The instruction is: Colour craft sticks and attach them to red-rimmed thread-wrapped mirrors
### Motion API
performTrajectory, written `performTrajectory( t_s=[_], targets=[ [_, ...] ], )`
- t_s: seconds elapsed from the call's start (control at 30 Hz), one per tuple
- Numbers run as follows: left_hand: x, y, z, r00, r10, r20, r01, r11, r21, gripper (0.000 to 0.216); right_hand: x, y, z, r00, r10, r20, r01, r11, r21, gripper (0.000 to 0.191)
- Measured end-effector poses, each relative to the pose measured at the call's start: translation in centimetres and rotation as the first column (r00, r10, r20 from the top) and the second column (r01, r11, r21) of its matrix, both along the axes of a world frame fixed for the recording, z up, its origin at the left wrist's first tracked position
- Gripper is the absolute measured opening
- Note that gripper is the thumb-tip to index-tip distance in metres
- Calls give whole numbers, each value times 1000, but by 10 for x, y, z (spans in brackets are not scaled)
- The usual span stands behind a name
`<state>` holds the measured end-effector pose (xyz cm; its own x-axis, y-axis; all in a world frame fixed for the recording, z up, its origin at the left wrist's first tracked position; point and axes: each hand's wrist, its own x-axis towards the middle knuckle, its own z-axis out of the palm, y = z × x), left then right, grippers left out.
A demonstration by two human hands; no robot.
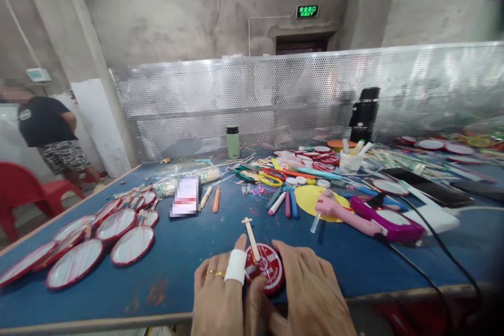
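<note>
Both hands sit at the table's [177,257] near edge, at six o'clock in the view. The left hand [218,296], one finger wrapped in white tape, pinches the left rim of a red disc [270,272]. The right hand [313,294] lies curled over the right rim, apparently gripping it, though its thumb is mostly hidden. A wooden stick [251,235] lies on the disc, pointing to twelve o'clock. A pink glue gun [346,216] lies at two o'clock from the disc, markers [284,202] at one o'clock, and red-rimmed discs [118,231] at nine to ten o'clock.
</note>
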<state>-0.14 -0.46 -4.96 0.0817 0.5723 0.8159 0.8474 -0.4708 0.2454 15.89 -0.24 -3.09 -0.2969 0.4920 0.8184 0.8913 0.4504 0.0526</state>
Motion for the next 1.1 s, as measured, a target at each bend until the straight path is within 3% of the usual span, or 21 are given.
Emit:
performTrajectory(
  t_s=[0.23,0.47,0.7,0.8,0.93,1.03,1.1],
  targets=[
    [1,-2,0,996,84,23,-84,996,16,51,1,-1,-1,1000,-2,20,2,1000,-3,53],
    [2,-6,2,996,-2,86,5,999,-38,49,-5,-4,2,997,-1,-73,0,1000,-14,47],
    [4,-18,12,963,-23,267,83,973,-216,50,-6,-5,-3,990,22,-139,-20,1000,16,63],
    [9,-25,22,902,11,432,155,925,-346,55,-6,-6,-3,982,41,-183,-36,999,30,64],
    [13,-30,39,793,-26,609,366,820,-441,63,-6,-11,3,971,99,-216,-73,990,122,60],
    [14,-30,46,688,-94,720,546,721,-427,73,-7,-17,7,968,144,-205,-112,981,159,64],
    [15,-29,46,566,-139,813,673,647,-359,80,-7,-21,8,961,177,-212,-140,974,179,66]
  ],
)
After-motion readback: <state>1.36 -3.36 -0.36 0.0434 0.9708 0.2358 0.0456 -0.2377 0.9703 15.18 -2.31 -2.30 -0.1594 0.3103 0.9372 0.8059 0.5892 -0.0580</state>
